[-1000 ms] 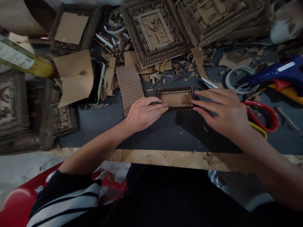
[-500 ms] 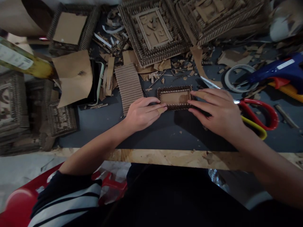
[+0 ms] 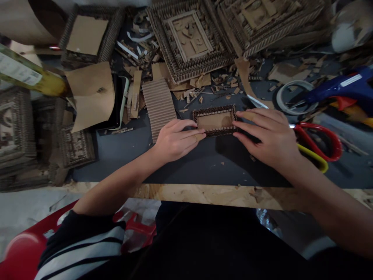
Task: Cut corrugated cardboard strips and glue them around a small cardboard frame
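A small rectangular cardboard frame (image 3: 215, 120), with a flat brown base and walls of corrugated strips, lies on the dark tabletop in front of me. My left hand (image 3: 179, 140) pinches its lower left corner, fingers pressed together. At the other end, my right hand (image 3: 262, 134) grips the short right side, its fingertips against the wall and the thumb at the lower corner. A sheet of corrugated cardboard (image 3: 159, 103) lies just beyond my left hand. Red-and-yellow-handled scissors (image 3: 319, 142) are partly under my right hand, their blade pointing away.
Larger layered cardboard frames (image 3: 190, 37) stand at the back among scraps. On the right are a roll of tape (image 3: 281, 97) and a blue glue gun (image 3: 335, 85). A bottle (image 3: 32, 74) leans in from the left. The wooden table edge (image 3: 186, 194) runs nearest me.
The cardboard frame has shifted very slightly to the left at its right end, and my right hand's fingertips have moved a touch to the right. My left hand has stayed in place.
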Demonstrator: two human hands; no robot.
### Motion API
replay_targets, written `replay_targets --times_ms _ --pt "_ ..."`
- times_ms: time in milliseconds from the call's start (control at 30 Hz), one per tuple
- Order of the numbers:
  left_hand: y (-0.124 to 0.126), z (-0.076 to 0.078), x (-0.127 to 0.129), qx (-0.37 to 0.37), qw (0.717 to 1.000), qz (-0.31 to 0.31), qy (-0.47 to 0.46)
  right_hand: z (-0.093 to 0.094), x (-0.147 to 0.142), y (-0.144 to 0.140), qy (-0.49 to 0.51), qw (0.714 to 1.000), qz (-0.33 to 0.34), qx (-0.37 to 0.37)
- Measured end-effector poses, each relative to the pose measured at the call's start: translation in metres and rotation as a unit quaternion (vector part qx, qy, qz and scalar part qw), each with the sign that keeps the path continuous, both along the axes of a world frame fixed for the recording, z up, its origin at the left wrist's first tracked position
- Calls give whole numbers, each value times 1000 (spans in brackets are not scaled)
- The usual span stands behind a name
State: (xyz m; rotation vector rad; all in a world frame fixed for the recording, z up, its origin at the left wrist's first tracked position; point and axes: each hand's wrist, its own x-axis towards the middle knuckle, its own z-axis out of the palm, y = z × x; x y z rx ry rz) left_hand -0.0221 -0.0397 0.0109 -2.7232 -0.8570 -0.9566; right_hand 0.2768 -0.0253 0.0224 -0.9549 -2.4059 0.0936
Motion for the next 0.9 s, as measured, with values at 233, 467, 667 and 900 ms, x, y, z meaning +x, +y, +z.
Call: replay_targets --times_ms 233,467,667,900 --pt "0 -1 0 12 1000 5 12 -3 -4 -4 14 999 30 0" --pt "1 -1 -1 12 1000 16 11 11 -4 1 22 999 -16 40" --pt "2 -4 -1 -16 999 10 -31 42 56 13 -62 996 -33 -61" --pt "5 -4 2 -45 998 32 -31 29 96 -10 -88 992 -24 -83"
